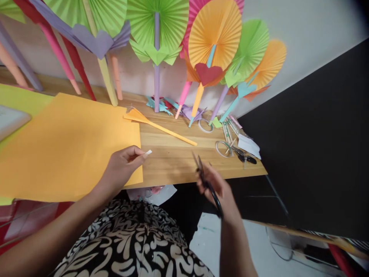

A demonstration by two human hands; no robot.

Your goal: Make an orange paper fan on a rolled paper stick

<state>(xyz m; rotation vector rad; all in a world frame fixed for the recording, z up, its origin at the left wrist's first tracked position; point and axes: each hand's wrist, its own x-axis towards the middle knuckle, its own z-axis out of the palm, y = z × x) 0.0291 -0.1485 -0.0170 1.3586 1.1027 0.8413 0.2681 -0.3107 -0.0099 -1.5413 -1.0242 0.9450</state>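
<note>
Between the thumb and fingertips of my left hand [123, 163] is a small white piece of tape [148, 152], held above the right edge of the orange paper sheet [72, 150]. My right hand [216, 184] is closed around black-handled scissors [203, 177], whose blades point up and away, over the table's front edge. Just beyond both hands, an orange paper stick with a folded end [170, 132] lies across the wooden table [170, 165]. Its folded end rests on the orange sheet's far corner.
Pleated paper fans [157, 29] on paper sticks lean along the wall. At the right lie tape rolls [223, 149], a second pair of scissors [245, 156] and a white paper piece [249, 145]. Folded paper pieces [193, 111] sit behind. A dark panel [314, 134] borders the right side.
</note>
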